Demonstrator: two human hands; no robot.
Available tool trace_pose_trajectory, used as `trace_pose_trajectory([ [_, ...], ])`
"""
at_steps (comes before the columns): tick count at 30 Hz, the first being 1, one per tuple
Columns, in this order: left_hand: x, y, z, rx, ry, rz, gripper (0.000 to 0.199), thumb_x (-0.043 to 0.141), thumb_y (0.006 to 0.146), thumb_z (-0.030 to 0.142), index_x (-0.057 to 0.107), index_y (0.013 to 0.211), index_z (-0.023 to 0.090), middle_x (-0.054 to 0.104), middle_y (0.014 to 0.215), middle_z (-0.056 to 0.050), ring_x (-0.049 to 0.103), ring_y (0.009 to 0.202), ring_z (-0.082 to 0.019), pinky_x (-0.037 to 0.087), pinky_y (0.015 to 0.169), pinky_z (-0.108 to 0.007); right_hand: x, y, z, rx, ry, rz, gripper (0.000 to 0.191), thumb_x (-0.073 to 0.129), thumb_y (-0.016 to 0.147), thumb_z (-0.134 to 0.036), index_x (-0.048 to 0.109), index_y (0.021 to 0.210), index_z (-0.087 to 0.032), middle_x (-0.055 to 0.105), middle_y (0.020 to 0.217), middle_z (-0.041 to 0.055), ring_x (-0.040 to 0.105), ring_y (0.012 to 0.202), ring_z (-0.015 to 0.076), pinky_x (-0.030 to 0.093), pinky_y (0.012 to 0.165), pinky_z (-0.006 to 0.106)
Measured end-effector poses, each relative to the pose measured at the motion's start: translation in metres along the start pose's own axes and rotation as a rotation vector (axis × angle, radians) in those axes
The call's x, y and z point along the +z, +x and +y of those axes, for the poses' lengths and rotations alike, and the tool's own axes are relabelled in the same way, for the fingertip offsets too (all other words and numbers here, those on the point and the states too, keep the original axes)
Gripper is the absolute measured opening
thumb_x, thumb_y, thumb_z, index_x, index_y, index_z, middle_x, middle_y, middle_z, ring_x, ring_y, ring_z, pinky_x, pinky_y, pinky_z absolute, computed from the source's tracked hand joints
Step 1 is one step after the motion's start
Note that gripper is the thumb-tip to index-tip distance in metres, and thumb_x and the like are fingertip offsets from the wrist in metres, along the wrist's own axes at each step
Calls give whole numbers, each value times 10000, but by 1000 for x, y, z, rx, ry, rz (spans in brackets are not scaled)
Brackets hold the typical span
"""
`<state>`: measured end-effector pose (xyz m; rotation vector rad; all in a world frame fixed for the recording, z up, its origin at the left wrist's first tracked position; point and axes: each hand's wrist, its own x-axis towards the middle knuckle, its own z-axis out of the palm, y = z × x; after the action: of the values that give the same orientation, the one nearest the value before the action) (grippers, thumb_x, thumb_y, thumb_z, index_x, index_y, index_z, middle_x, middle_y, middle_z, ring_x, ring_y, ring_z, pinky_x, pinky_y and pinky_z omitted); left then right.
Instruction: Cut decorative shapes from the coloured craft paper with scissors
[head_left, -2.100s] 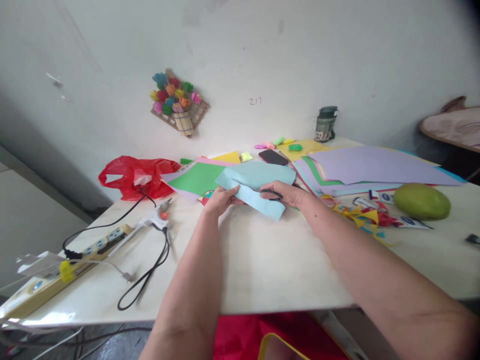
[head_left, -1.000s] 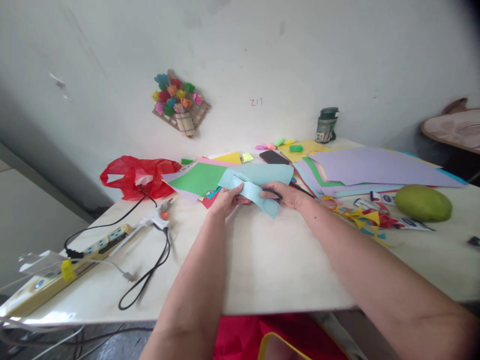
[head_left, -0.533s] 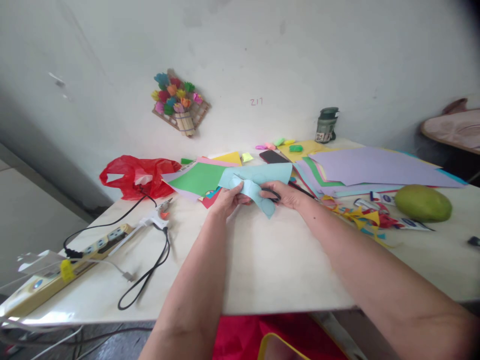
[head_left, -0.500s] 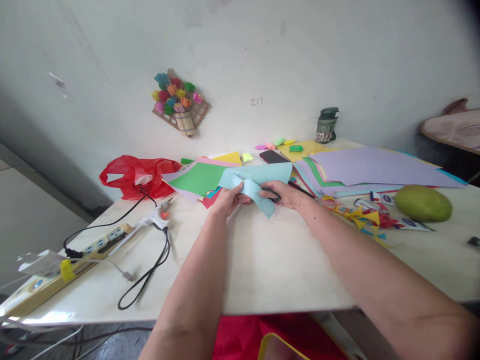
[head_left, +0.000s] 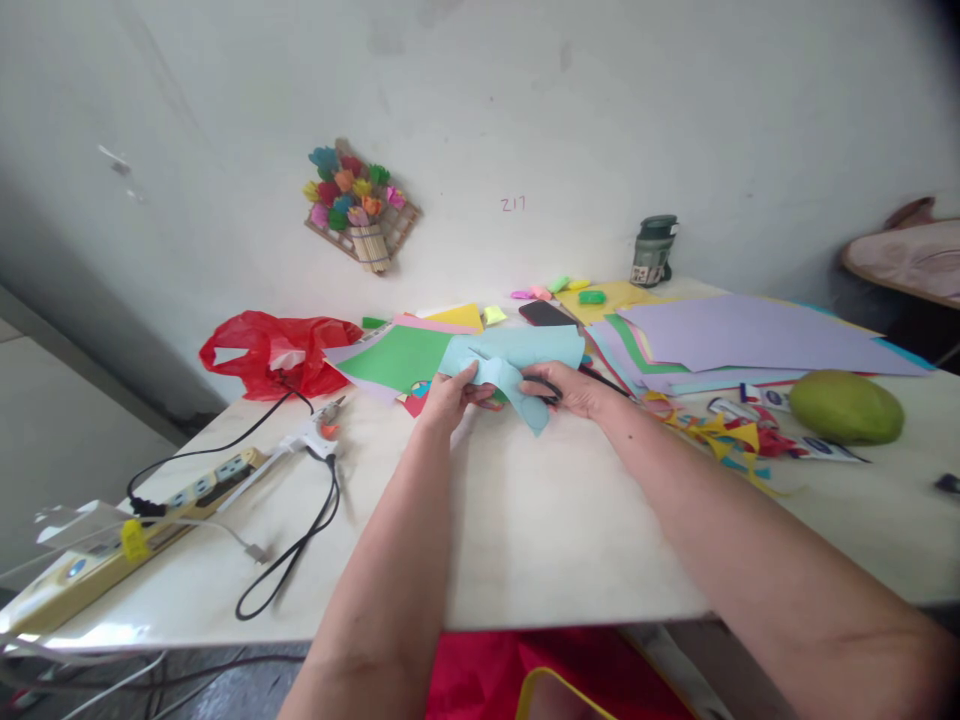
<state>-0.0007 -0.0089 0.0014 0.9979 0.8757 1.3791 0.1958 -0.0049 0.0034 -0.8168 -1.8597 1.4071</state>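
Observation:
A light blue paper sheet (head_left: 525, 345) is held above the middle of the table, with a cut flap hanging down at its front. My left hand (head_left: 455, 394) pinches the sheet's left part between thumb and fingers. My right hand (head_left: 566, 388) is closed round the black handles of a pair of scissors (head_left: 551, 391), at the right of the flap. A thin blade tip shows above the paper near my left thumb; the rest of the blades is hidden by the paper. Green paper (head_left: 401, 358) lies just left of the sheet.
At left are a red plastic bag (head_left: 277, 350), a glue gun (head_left: 315, 432), and a power strip (head_left: 187, 495) with cables. At right are stacked coloured papers (head_left: 735, 335), scraps, tubes and a green fruit (head_left: 847, 407). A bottle (head_left: 652, 252) stands behind.
My left hand has shifted slightly left along the blue sheet, and the flap has bent a little. My right hand stays almost in place.

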Motion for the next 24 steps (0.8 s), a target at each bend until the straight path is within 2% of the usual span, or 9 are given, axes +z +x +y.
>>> trace_pose_trajectory([
  [8,4,-4,-1,-21,37,-112,233,689,664,270,608,763,75,665,603,-80,636,520,-183,532,509,-280,3,-5,-5,-32,39,-26,307,601,719,-356,411,568,-170,360,498,-60,338,406,48,261,362,189],
  [17,7,-4,0,-23,2,-81,202,673,679,239,605,773,74,666,600,-75,629,500,-160,527,497,-248,2,-2,-2,-41,26,12,248,598,705,-318,444,578,-170,357,507,-62,325,402,46,247,362,197],
  [24,7,-5,1,-29,2,-64,208,676,679,252,606,767,77,666,603,-84,632,509,-169,528,513,-267,2,-1,-4,-56,10,-2,314,583,731,-345,393,547,-176,299,491,-69,297,400,46,226,367,202],
])
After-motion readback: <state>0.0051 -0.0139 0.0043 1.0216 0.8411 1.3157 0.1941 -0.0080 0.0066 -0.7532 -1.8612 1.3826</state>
